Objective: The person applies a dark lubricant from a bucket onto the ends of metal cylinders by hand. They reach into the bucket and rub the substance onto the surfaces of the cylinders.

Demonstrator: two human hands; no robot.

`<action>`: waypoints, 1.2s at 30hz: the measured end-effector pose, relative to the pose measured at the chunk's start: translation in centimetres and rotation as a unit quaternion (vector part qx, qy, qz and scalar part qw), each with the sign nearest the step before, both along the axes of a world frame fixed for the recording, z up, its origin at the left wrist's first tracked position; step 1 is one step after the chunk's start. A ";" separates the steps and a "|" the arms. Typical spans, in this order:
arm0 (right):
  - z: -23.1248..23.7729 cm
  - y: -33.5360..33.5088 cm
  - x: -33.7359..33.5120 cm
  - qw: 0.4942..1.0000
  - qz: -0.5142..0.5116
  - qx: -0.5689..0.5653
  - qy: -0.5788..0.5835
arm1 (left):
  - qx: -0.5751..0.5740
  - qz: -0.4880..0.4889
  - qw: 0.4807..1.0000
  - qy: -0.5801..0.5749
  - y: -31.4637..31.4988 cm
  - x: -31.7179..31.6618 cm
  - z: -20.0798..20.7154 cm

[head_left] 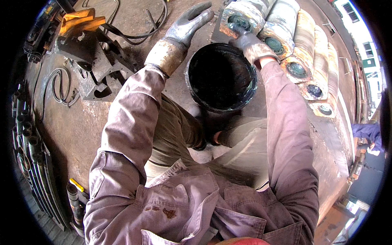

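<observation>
My left hand (190, 25), in a grey, stained work glove with a pale cuff, is held over the floor with its fingers stretched out and nothing in it. At the right edge of a round black bucket (191, 87), my right hand (250, 44) reaches forward in a dark, smeared glove. Its fingers are bent together, and whatever they hold is too blurred to name. They are at the greasy dark opening in the end of the nearest thick, ribbed cylinder (245, 9). Dark residue coats the bucket's inside, and its bottom is too dark to make out.
More rusty, pale cylinders (300, 45) lie side by side to the right, with round dark end openings. A metal fixture (98, 77) with a yellow piece (79, 22) stands left. Cables (61, 87) and rods (38, 159) lie farther left. Another person's blue sleeve (367, 131) shows far right.
</observation>
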State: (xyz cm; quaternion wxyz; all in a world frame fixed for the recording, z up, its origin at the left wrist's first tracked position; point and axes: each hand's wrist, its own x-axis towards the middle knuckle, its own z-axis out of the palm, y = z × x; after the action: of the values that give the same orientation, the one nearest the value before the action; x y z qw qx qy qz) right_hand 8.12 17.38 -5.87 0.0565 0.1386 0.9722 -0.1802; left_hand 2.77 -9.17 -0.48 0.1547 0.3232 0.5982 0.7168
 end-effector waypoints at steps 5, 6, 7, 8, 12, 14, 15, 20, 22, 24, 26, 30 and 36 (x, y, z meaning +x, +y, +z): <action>2.2 -2.5 4.1 0.979 0.201 0.029 -0.030 | -0.010 0.012 1.000 0.007 -1.1 0.0 0.2; 4.3 -3.3 5.8 0.984 0.153 -0.029 -0.087 | -0.002 -0.001 1.000 -0.003 -0.8 -0.1 0.8; 4.5 -3.5 6.8 0.984 0.154 -0.027 -0.090 | 0.003 -0.009 1.000 -0.014 -0.8 -0.3 0.9; 4.7 -3.7 7.7 0.982 0.166 -0.067 -0.058 | -0.003 0.003 1.000 0.011 -0.6 -0.5 0.8; 7.2 -8.5 9.5 0.978 0.159 0.078 -0.112 | -0.005 0.002 1.000 0.026 -1.0 -1.2 0.6; 7.7 -10.2 10.0 0.967 0.189 0.136 -0.106 | 0.018 0.011 1.000 0.009 -1.1 -1.4 0.3; 7.5 -10.6 9.9 0.966 0.192 0.136 -0.107 | 0.042 0.010 0.999 -0.009 -0.9 -1.2 0.5; 1.5 -10.0 7.0 0.919 0.272 0.243 -0.149 | 0.090 0.051 0.994 -0.042 -0.7 -1.3 0.4; -1.5 -11.7 4.1 0.940 0.258 0.215 -0.057 | 0.116 0.076 0.989 -0.059 -1.8 -2.2 0.0; -3.2 -12.2 1.2 0.872 0.319 0.296 -0.225 | 0.127 0.084 0.986 -0.072 -2.0 -3.2 -0.8; -3.6 -12.6 -0.5 0.894 0.281 0.271 -0.220 | 0.096 0.115 0.983 -0.104 -1.9 -3.9 -0.9; -3.1 -13.1 -2.6 0.943 0.206 0.202 -0.165 | 0.129 0.137 0.973 -0.135 -3.2 -5.0 -1.1; 1.1 -10.3 -5.4 0.951 0.222 0.175 -0.127 | 0.123 0.137 0.973 -0.136 -3.8 -5.2 -1.3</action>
State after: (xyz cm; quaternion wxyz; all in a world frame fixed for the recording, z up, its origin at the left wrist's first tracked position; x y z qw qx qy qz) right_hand 2.72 7.11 -4.77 0.1930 -0.0508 0.9795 0.0284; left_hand -2.38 -13.00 -1.73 0.0942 0.1541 0.5169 0.8368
